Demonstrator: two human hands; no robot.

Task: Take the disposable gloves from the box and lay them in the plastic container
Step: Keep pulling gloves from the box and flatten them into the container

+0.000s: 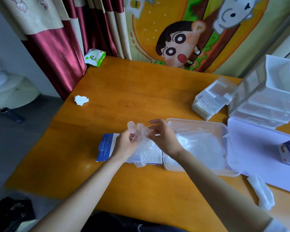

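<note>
Both hands hold one clear glove [141, 144] above the blue-and-white box [107, 146]: the left hand [126, 145] grips it and the right hand [162, 136] pinches its upper end. More gloves [203, 148] already lie in the plastic container [196, 122], which touches the box on the wooden surface [141, 91].

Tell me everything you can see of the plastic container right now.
The plastic container is a clear, shallow rectangular tub with rounded corners, open-topped, sitting flat on the wooden table just right of the blue-and-white box. A heap of translucent gloves lies in it. The right hand is held above its left edge.
</note>
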